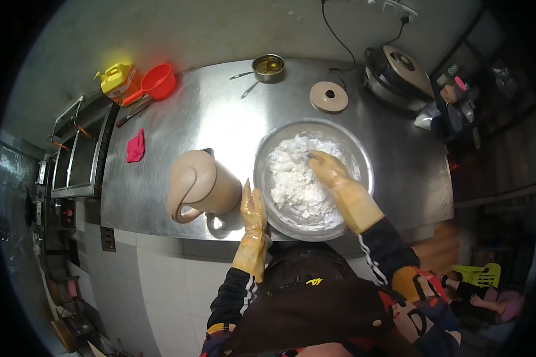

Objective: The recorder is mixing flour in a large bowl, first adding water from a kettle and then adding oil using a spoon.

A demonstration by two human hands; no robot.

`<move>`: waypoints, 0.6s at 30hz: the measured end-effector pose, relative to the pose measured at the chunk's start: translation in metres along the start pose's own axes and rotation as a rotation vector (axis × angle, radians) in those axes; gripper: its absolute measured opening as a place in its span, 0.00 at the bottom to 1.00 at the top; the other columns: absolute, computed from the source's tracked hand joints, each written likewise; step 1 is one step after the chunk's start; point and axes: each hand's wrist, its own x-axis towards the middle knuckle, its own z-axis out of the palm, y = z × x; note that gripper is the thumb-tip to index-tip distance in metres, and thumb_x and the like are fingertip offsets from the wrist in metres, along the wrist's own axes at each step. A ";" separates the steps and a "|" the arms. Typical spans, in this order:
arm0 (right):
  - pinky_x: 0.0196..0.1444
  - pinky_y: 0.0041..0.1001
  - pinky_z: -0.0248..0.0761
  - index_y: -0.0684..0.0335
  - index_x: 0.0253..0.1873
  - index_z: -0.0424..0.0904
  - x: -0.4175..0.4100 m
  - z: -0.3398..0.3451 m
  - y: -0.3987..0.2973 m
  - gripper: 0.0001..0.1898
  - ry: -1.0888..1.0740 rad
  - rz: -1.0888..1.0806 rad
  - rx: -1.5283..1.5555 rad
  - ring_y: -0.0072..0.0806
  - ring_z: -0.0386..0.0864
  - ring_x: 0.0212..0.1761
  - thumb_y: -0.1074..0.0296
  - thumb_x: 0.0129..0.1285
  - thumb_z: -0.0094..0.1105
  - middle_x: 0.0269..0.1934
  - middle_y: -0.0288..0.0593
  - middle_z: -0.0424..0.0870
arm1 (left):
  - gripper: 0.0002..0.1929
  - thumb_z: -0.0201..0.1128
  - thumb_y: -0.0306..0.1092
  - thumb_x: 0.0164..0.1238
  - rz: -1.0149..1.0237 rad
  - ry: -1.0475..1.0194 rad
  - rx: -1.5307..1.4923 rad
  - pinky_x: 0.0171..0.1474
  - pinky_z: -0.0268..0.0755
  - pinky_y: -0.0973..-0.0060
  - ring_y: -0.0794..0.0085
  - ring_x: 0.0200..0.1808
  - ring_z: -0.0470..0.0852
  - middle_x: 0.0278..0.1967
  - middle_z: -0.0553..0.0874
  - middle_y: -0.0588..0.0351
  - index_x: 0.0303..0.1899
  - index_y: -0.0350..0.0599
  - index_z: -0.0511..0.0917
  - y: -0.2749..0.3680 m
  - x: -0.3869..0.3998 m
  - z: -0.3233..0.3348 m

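Note:
A wide steel bowl (370,178) holds a lumpy white mass, like moist flour (290,174), with dry powder around its sides. My right hand (328,172), in a yellowish rubber glove under clear plastic, reaches into the bowl from the right, fingers curled over the mass. A small dark spot shows at its fingertips; whether they hold a utensil is unclear. My left hand (252,209), gloved the same way, lies along the bowl's outer left side, fingers stretched forward. Just left of that hand stands a beige electric kettle (223,187) with its lid down.
On the steel table (169,120) are a small saucepan of yellowish liquid (268,67), a beige lid (328,99), an electric cooker (402,78), a red dipper (158,82), a yellow-capped jug (120,80), a brush (134,115) and a pink cloth (136,146). Another person (491,303) sits at lower right.

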 end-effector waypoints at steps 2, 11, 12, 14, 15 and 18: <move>0.68 0.36 0.72 0.53 0.75 0.74 -0.004 0.021 -0.015 0.27 -0.058 0.017 -0.144 0.44 0.82 0.65 0.57 0.72 0.54 0.63 0.55 0.84 | 0.27 0.53 0.30 0.82 -0.009 0.024 0.005 0.75 0.63 0.68 0.59 0.73 0.72 0.73 0.72 0.38 0.76 0.28 0.63 0.006 -0.002 0.005; 0.70 0.32 0.71 0.45 0.76 0.72 -0.090 0.012 0.028 0.27 -0.464 0.058 -0.234 0.40 0.83 0.65 0.52 0.75 0.54 0.65 0.55 0.84 | 0.25 0.55 0.29 0.82 0.081 0.036 0.029 0.73 0.66 0.68 0.62 0.71 0.74 0.71 0.75 0.42 0.74 0.29 0.66 0.016 0.010 -0.002; 0.70 0.32 0.71 0.45 0.76 0.72 -0.093 0.000 0.045 0.27 -0.468 0.056 -0.234 0.40 0.83 0.65 0.52 0.75 0.54 0.65 0.55 0.84 | 0.25 0.55 0.29 0.82 0.082 0.040 0.030 0.73 0.66 0.68 0.62 0.71 0.74 0.71 0.75 0.42 0.74 0.29 0.66 0.014 0.011 -0.005; 0.71 0.30 0.70 0.49 0.76 0.73 -0.097 -0.021 0.072 0.28 -0.494 -0.006 0.048 0.36 0.82 0.66 0.52 0.75 0.55 0.65 0.54 0.84 | 0.25 0.53 0.29 0.83 0.029 -0.011 0.054 0.74 0.64 0.68 0.62 0.72 0.73 0.72 0.74 0.41 0.75 0.30 0.66 0.009 0.011 -0.005; 0.71 0.30 0.70 0.49 0.76 0.73 -0.098 -0.022 0.070 0.28 -0.497 -0.003 0.049 0.36 0.82 0.66 0.52 0.75 0.55 0.65 0.54 0.84 | 0.25 0.53 0.29 0.83 0.026 -0.010 0.055 0.74 0.64 0.68 0.62 0.72 0.73 0.72 0.74 0.41 0.75 0.30 0.66 0.009 0.010 -0.005; 0.70 0.30 0.71 0.53 0.76 0.72 -0.101 -0.024 0.025 0.28 -0.671 -0.076 -0.361 0.36 0.83 0.64 0.56 0.75 0.56 0.64 0.53 0.85 | 0.25 0.53 0.30 0.83 0.014 0.001 0.069 0.74 0.64 0.68 0.61 0.72 0.73 0.72 0.74 0.41 0.75 0.30 0.67 0.012 0.006 -0.008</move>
